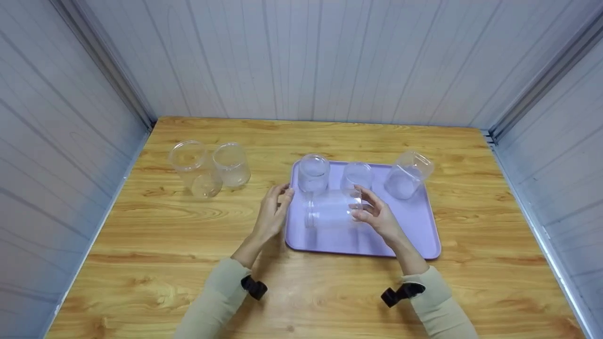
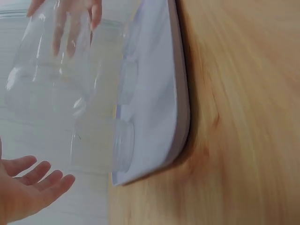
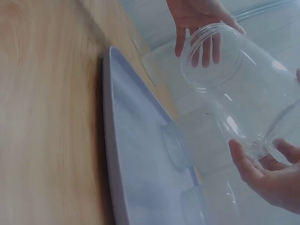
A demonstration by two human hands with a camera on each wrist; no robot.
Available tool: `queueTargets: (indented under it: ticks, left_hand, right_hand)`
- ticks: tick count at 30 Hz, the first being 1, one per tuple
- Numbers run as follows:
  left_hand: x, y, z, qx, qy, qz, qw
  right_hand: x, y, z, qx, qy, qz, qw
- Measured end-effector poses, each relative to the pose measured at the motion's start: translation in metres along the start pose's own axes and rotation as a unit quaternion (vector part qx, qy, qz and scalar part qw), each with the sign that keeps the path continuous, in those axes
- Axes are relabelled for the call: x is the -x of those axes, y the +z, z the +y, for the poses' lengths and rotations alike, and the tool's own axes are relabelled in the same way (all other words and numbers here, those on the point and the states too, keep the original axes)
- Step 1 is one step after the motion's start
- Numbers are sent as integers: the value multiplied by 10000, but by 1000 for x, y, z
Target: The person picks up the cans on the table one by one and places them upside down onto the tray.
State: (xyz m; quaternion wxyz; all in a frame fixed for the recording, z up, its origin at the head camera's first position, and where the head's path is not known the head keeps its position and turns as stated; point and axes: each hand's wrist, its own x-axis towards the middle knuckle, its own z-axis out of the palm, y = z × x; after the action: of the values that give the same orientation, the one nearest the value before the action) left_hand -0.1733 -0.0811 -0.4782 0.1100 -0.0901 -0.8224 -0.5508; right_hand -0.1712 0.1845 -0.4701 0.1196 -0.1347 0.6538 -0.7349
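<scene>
A clear plastic jar (image 1: 332, 208) lies sideways in the air over the purple tray (image 1: 325, 242), its threaded mouth toward the left. My right hand (image 1: 379, 220) grips it round the base end, thumb on the near side and fingers on the far side. In the right wrist view the thumb and fingertips press the jar's bottom edge. My left hand (image 1: 273, 209) is beside the tray's left edge, apart from the jar's mouth. Its fingers are spread and loosely bent in the left wrist view, with nothing in them.
On the tray's far half stand three more clear jars: a left one (image 1: 314, 174) with its threaded neck down on the tray, a middle one (image 1: 357, 174) and a right one (image 1: 407, 176). Two others, a taller jar (image 1: 193, 172) and its neighbour (image 1: 232, 165), stand on the wooden table's left.
</scene>
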Motion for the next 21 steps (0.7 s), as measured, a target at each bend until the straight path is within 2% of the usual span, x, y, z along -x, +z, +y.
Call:
queueTargets:
  ticks: [4, 8, 15, 21]
  left_hand:
    - [-6, -11, -3, -454, -89, 67, 9989]
    - [-11, -22, -5, -946, -46, 182, 9953]
    - [-18, -42, -6, -1831, -95, 242, 9827]
    - [-24, -60, -9, -2331, 109, 185, 9722]
  right_hand:
    - [3, -6, -6, 583, -38, 83, 9983]
    - [4, -11, -14, 1160, -36, 186, 9931]
    - [14, -11, -41, 1922, 114, 113, 9812]
    - [22, -11, -59, 2576, 141, 195, 9660]
